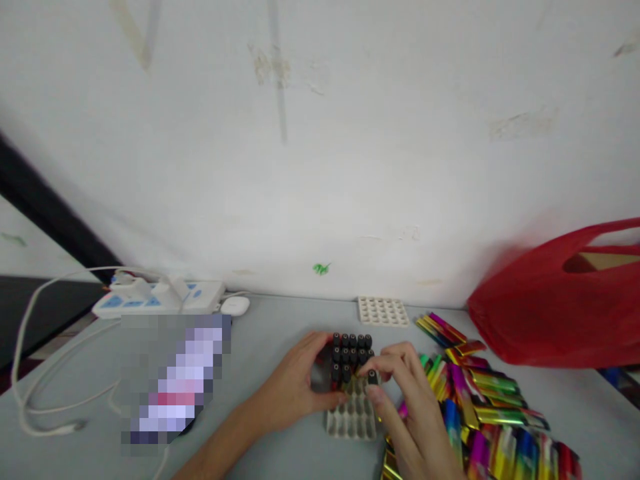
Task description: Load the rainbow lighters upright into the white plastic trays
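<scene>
A pale tray [351, 427] with rows of hollows lies on the grey table. Its far rows hold several upright tubes with black tops [353, 353]; the near rows show bare hollows. Around the tray's left side curves my left hand [295, 383], thumb at the front and fingers behind the black-topped tubes, steadying or touching them. Over the tray's right side, my right hand [405, 393] pinches a single black-topped tube [372, 378] between thumb and index finger. Right of the tray, many shiny multicoloured tubes [500, 400] lie in a loose pile, partly hidden by my right hand.
A white grid piece [383, 311] lies by the wall. At right stands a red bag [545, 307]. On the left are a power strip [155, 300] with white cables [30, 400], a small white case [235, 306] and a pixelated phone-like object [183, 380].
</scene>
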Demonstrator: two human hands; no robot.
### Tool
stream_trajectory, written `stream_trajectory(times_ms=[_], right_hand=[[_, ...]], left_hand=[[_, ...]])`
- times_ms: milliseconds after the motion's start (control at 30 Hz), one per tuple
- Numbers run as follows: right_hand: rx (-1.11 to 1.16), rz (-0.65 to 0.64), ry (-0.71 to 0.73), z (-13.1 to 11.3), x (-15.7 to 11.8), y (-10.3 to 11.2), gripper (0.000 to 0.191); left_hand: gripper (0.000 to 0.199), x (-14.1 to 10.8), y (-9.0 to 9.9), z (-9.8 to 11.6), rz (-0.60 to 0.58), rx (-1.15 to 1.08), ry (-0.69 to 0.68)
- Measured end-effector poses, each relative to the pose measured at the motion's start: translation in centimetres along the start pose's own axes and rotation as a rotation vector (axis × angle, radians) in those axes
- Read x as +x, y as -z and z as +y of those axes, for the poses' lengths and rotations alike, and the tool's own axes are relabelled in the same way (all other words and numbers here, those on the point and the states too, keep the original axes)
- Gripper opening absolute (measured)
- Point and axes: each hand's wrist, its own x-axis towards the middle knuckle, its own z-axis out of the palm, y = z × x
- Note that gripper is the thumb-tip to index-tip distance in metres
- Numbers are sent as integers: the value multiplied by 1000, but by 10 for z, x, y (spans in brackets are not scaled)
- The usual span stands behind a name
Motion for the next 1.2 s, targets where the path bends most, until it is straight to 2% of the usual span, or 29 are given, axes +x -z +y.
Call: stream_trajectory(times_ms=[367, 567, 833, 1033, 1200], right_hand=[[-200, -37, 104, 2, 2, -4, 20], [-248, 6, 194, 1, 5, -7, 24], [-264, -1, 191, -1, 7, -6, 21], [-336, -4, 264, 1, 5, -6, 24], [-327, -4, 242, 4, 4, -9, 25]], left_hand=[[56, 1, 2, 3, -5, 7, -49], [58, 1, 1, 1, -6, 0, -63], [60, 1, 1, 0, -10, -21, -69], [55, 1, 1, 1, -8, -32, -73], [59, 1, 1, 0, -2, -24, -79]])
